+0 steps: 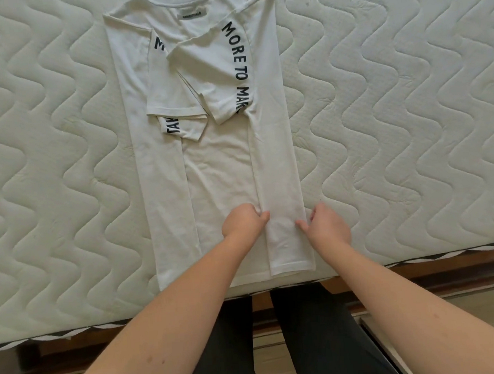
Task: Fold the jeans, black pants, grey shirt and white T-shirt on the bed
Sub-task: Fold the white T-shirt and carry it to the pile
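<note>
— Presently, item: white T-shirt (219,171), where?
— Lay lengthwise at the mattress (394,122) near edge, sides folded in. Left hand (243,221) and right hand (326,225) pinched the right panel's edges.
— Advice?
— Smooth panel flat before folding crosswise.

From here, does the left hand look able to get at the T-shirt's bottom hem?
Probably yes. The left hand already grips the white T-shirt just above the hem; only flat fabric lies between.
</note>
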Action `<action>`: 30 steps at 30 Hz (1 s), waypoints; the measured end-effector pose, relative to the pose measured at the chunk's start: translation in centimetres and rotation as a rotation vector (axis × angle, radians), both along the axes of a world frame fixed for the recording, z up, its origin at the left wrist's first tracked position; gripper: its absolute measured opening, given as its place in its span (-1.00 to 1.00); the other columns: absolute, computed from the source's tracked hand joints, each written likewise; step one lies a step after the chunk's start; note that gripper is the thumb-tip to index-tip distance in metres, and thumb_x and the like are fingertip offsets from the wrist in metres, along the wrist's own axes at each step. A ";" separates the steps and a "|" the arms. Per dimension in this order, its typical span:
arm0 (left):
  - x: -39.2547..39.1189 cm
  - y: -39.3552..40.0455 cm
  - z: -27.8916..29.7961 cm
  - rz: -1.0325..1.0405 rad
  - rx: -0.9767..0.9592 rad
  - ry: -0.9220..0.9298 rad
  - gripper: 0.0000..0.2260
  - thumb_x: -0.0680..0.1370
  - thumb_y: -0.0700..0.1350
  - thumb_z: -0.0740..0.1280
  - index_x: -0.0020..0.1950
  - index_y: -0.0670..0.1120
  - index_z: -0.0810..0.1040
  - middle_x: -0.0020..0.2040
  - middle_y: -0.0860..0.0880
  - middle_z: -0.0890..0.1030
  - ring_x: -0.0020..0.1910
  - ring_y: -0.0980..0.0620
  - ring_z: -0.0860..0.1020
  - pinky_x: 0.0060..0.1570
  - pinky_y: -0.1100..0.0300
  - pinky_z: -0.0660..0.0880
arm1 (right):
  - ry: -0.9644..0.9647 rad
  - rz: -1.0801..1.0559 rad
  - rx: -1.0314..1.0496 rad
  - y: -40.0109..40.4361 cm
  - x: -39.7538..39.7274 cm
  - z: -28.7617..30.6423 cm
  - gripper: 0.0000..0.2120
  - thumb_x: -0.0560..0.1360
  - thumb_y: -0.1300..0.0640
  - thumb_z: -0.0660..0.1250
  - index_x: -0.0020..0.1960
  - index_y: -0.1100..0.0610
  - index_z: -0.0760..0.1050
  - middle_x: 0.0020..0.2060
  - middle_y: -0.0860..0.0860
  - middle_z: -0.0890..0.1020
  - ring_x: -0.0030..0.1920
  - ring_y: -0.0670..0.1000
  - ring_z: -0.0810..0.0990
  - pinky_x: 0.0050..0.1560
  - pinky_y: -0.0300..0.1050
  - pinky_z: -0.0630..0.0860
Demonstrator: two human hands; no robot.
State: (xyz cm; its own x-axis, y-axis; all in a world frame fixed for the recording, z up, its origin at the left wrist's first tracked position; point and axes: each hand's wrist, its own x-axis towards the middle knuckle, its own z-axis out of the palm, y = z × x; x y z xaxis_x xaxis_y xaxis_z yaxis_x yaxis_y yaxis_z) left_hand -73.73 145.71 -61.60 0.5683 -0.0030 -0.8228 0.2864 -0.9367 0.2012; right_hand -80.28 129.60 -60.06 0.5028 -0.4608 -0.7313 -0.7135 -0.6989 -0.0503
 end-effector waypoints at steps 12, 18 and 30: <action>19.8 3.8 1.9 0.344 -0.342 -0.675 -0.82 0.60 -0.07 0.25 0.16 -0.09 0.47 0.00 -0.08 0.55 -0.06 -0.08 0.55 -0.02 0.06 0.48 | -0.518 0.142 0.208 1.0 15.6 0.8 -0.61 0.59 0.12 0.21 0.40 0.12 0.37 0.22 0.08 0.50 0.25 0.10 0.43 0.29 0.05 0.34; 28.4 4.5 0.4 0.179 -0.052 -0.630 -0.42 0.60 0.06 0.24 0.55 -0.08 0.14 0.43 -0.16 0.28 0.37 -0.17 0.34 0.31 -0.07 0.31 | -0.541 0.432 0.231 3.0 21.4 0.4 -0.48 0.60 0.10 0.18 0.54 0.09 0.19 0.46 0.05 0.34 0.44 0.06 0.28 0.42 -0.07 0.17; 34.5 3.7 0.8 -0.010 -0.029 -0.724 -0.76 0.50 0.15 0.37 0.01 0.02 0.54 0.08 -0.02 0.55 0.20 -0.08 0.47 0.32 0.00 0.19 | -0.457 0.721 0.224 6.9 24.4 -2.4 -0.52 0.61 0.07 0.11 0.52 0.00 0.20 0.52 0.01 0.22 0.51 0.06 0.13 0.45 -0.02 0.05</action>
